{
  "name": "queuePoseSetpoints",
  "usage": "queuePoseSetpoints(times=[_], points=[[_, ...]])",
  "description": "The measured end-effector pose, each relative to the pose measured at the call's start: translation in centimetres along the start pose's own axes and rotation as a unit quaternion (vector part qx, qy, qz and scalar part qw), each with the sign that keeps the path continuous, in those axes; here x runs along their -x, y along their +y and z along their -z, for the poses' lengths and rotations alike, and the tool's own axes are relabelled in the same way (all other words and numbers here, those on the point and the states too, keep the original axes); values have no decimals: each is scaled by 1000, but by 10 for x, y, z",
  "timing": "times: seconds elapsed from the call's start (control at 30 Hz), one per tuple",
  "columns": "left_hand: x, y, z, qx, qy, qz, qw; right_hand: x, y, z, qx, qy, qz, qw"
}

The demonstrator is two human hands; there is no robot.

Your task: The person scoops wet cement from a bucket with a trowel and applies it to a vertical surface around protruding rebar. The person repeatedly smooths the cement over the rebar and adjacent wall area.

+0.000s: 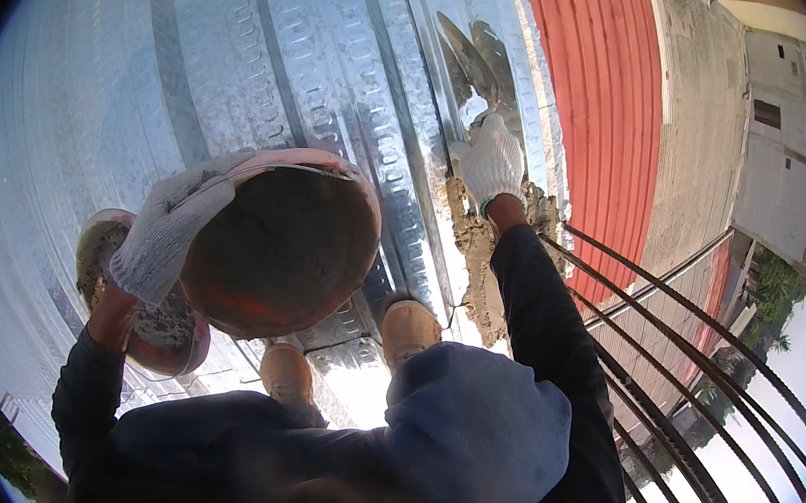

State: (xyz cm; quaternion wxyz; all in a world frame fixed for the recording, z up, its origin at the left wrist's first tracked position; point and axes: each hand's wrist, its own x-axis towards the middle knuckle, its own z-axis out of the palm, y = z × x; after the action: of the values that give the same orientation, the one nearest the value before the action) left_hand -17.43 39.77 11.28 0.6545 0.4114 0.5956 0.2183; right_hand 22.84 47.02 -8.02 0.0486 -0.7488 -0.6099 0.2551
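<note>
My left hand (172,225), in a white knit glove, is closed on the rim of a round reddish bucket (283,253) tilted toward me. The bucket's inside looks dark, and its contents are hard to make out. Further forward, my right hand (494,168), gloved the same way, reaches to the edge of the corrugated metal sheet (275,68). Its fingers are curled, and what they hold is hidden. Just beyond them lie a shiny patch and dark pointed shapes (479,62) that I cannot identify. Wet brown mortar (477,260) lies along the edge below that wrist.
Several ribbed steel bars (699,360) jut out at the right. Past the sheet's edge is a red corrugated roof (599,105), with a grey building (793,147) beyond. A pinkish container (165,334) crusted with grey stands by my left forearm. My tan shoes (411,332) stand on the sheet.
</note>
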Motion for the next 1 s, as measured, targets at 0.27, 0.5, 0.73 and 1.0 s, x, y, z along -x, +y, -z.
queuePoseSetpoints(times=[0.27,0.5,0.73,1.0], points=[[34,-53,-37,-34,23,-139,989,21,-2,14,-130,-5,4,991],[28,-64,-43,-72,41,-100,992,18,23,-11,-109,79,65,989],[53,-49,-50,-148,79,-99,981,76,12,0,-158,135,75,975],[29,-67,-53,-124,49,-136,982,239,31,29,-132,-2,15,991]])
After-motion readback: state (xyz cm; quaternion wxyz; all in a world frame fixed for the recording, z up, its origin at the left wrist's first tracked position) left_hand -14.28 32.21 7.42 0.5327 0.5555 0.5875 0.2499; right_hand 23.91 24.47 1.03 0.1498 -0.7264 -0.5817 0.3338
